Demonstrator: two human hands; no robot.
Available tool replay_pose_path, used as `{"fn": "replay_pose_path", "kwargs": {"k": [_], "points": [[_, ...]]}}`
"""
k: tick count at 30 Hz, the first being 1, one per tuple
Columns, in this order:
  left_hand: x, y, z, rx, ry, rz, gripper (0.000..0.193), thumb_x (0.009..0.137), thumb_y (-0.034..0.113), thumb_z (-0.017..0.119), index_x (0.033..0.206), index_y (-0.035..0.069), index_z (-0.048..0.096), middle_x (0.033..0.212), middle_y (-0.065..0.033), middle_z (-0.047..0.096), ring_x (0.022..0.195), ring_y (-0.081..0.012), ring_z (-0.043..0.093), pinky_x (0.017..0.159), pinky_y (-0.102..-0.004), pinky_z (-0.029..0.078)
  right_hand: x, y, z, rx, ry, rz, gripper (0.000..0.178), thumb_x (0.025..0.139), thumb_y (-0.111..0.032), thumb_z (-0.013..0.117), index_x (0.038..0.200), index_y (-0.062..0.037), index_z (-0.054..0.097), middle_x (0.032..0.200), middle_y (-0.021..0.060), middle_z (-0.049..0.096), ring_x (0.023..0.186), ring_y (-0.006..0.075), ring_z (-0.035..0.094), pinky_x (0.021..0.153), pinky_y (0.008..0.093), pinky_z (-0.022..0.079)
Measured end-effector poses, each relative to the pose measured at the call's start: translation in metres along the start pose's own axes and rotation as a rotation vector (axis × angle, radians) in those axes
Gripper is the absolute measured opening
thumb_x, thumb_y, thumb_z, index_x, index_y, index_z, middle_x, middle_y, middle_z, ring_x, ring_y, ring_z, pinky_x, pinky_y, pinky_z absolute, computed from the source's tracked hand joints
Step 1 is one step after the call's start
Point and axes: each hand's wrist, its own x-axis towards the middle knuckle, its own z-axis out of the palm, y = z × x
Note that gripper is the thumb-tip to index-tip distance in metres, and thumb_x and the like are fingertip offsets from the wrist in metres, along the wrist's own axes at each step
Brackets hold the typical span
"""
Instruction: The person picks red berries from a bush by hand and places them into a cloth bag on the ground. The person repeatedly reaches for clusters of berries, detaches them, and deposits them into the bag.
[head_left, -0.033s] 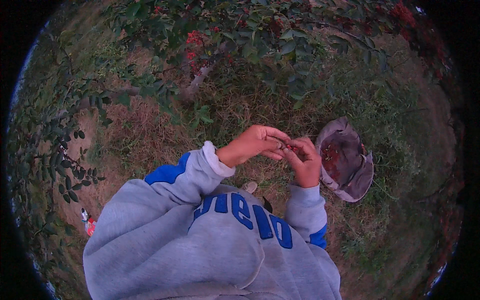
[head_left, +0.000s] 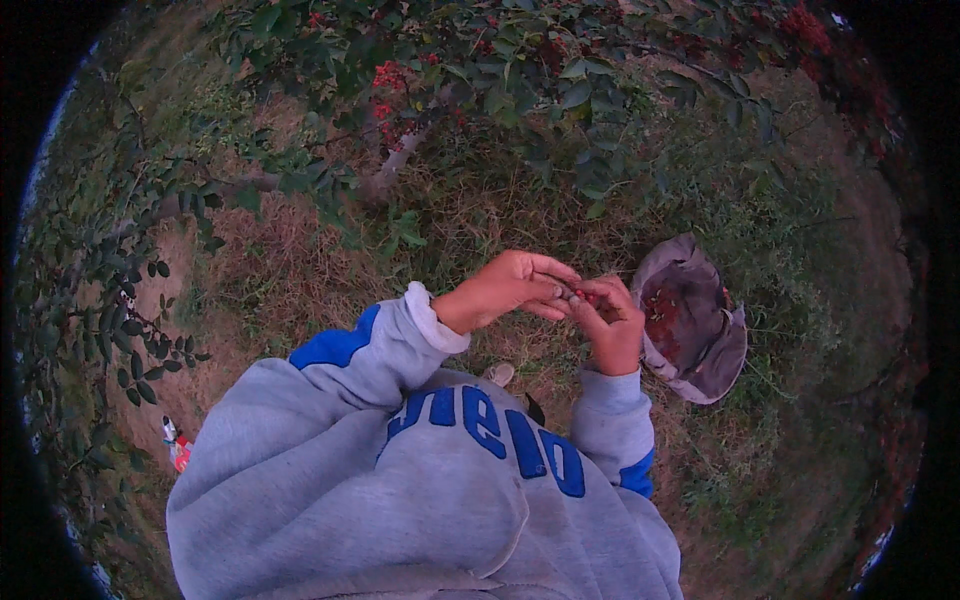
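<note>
My left hand (head_left: 506,287) and my right hand (head_left: 614,328) meet fingertip to fingertip in front of my chest. Between them is a small cluster of red berries (head_left: 589,297), partly covered by the fingers. Thumb and fingers of the right hand pinch the cluster from one side. The left hand's fingers are drawn together against its other side; their exact grip on it is hard to make out. Just right of my right hand sits an open greyish-purple cloth bag (head_left: 729,352), with a layer of red berries (head_left: 668,325) inside.
Leafy branches (head_left: 575,95) with red berry clusters (head_left: 388,75) hang ahead, above a thick pale branch (head_left: 385,180). More leaves (head_left: 135,345) reach in at left. A red-and-white item (head_left: 178,450) lies at lower left. Dry grass (head_left: 270,260) covers the ground.
My right fingers have shifted very slightly to the right, and more of the red berries shows between the hands. The bag and branches look the same.
</note>
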Motion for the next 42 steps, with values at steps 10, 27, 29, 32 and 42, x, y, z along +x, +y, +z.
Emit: {"fn": "replay_pose_path", "kwargs": {"k": [10, 27, 29, 32, 42], "points": [[-0.002, -0.009, -0.021, 0.306, -0.108, -0.055, 0.03, 0.077, 0.011, 0.049, 0.107, 0.003, 0.047, 0.105, -0.0085, 0.052, 0.098, -0.0154, 0.047, 0.082, -0.0271, 0.036, -0.037, 0.098, -0.085, 0.01, 0.163, 0.498, 0.025, 0.071, -0.007, 0.058, 0.095, -0.0004, 0.052, 0.093, 0.007, 0.052, 0.074, 0.0145, 0.052, 0.061, 0.0252, 0.044], [-0.018, 0.0, -0.219, -0.215, 0.621, 0.182, 0.037, 0.079, 0.024, 0.049, 0.109, 0.003, 0.042, 0.11, -0.0108, 0.046, 0.1, -0.02, 0.046, 0.083, -0.0314, 0.038, 0.076, 0.14, 0.094, 0.153, -0.212, 0.487, 0.019, 0.074, -0.012, 0.058, 0.088, 0.0007, 0.055, 0.075, 0.0041, 0.056, 0.07, 0.011, 0.053, 0.061, 0.0244, 0.043], [-0.015, 0.002, -0.245, -0.337, 0.7, 0.236, 0.037, 0.081, 0.024, 0.047, 0.11, 0.003, 0.041, 0.112, -0.0109, 0.044, 0.102, -0.0206, 0.044, 0.085, -0.0325, 0.037, 0.112, 0.128, 0.139, 0.051, -0.254, 0.424, 0.02, 0.071, -0.011, 0.059, 0.087, 0.0002, 0.054, 0.075, 0.0038, 0.056, 0.068, 0.0104, 0.052, 0.062, 0.0246, 0.043], [-0.001, 0.005, -0.274, -0.422, 0.817, 0.328, 0.038, 0.082, 0.022, 0.043, 0.115, 0.005, 0.036, 0.112, -0.0098, 0.044, 0.103, -0.0195, 0.042, 0.085, -0.0332, 0.035, 0.165, 0.117, 0.207, -0.092, -0.246, 0.14, 0.02, 0.068, -0.007, 0.06, 0.087, -0.0022, 0.055, 0.075, 0.0052, 0.056, 0.065, 0.0113, 0.052, 0.062, 0.0251, 0.043], [0.028, 0.02, -0.324, -0.773, 0.706, 0.499, 0.031, 0.079, 0.01, 0.038, 0.109, 0.007, 0.042, 0.105, -0.005, 0.048, 0.097, -0.0163, 0.045, 0.08, -0.0316, 0.038, 0.235, 0.119, 0.317, -0.539, -0.1, -0.095, 0.028, 0.066, -0.009, 0.062, 0.092, -0.0042, 0.052, 0.086, 0.011, 0.052, 0.071, 0.0208, 0.054, 0.063, 0.0295, 0.043]]}}
